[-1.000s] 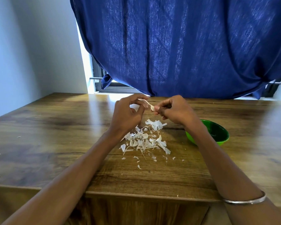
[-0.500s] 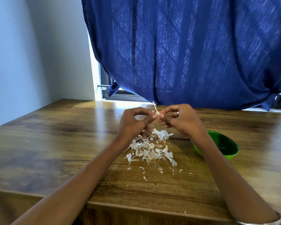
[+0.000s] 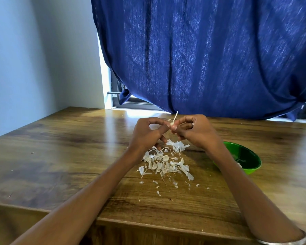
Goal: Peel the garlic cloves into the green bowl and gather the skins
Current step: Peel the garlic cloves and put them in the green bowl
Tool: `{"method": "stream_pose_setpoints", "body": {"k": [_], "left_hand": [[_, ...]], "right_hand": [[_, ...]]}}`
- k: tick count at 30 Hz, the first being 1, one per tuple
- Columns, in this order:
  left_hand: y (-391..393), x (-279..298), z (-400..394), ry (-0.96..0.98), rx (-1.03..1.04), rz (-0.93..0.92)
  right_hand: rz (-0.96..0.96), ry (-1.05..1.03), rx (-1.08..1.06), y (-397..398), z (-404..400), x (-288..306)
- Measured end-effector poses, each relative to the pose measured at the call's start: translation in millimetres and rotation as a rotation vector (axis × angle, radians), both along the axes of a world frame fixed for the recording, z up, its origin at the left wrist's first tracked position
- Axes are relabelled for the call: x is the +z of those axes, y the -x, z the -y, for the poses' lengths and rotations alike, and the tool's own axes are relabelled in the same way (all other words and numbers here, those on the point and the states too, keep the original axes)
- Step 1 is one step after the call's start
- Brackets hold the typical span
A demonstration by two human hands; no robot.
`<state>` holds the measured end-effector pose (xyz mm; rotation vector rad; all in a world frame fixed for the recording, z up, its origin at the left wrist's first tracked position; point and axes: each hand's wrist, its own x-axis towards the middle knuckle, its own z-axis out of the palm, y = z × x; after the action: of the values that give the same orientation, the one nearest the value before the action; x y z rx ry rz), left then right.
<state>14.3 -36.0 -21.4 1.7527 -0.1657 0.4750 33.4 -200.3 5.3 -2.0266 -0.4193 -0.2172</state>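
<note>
Wooden table [image 3: 64, 156] under blue curtain [image 3: 201, 55]; both hands' [image 3: 146, 134] [image 3: 197, 130] grips pinch garlic clove [image 3: 172, 123] above skins [image 3: 163, 162].

green bowl [image 3: 251, 157] partly behind forearm, contents unclear

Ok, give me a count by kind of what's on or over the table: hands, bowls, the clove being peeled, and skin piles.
Hands: 2, the left hand and the right hand
Green bowl: 1
Garlic clove pinched between both hands: 1
Pile of skins on the table: 1
Total: 5
</note>
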Motion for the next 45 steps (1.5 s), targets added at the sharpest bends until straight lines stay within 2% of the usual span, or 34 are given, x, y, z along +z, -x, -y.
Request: {"method": "stream_pose_setpoints", "body": {"k": [15, 20, 26, 33, 45], "left_hand": [[-3.3, -3.4, 1.7, -0.051, 0.041, -0.004], [-5.2, -3.8, 1.1, -0.044, 0.052, 0.01], [-3.9, -2.8, 2.6, -0.035, 0.033, 0.002], [-3.1, -1.8, 1.1, -0.037, 0.058, 0.037], [-1.0, -3.8, -1.7, -0.018, 0.033, 0.086]], "right_hand": [[0.004, 0.02, 0.003, 0.9, -0.5, 1.0], [-0.037, -0.037, 0.059, 2.3, 0.2, 0.7], [-0.04, -0.066, 0.02, 2.4, 2.8, 1.6], [-0.095, -0.037, 0.03, 1.8, 3.0, 2.8], [-0.073, -0.002, 0.037, 0.1, 4.6, 2.5]]}}
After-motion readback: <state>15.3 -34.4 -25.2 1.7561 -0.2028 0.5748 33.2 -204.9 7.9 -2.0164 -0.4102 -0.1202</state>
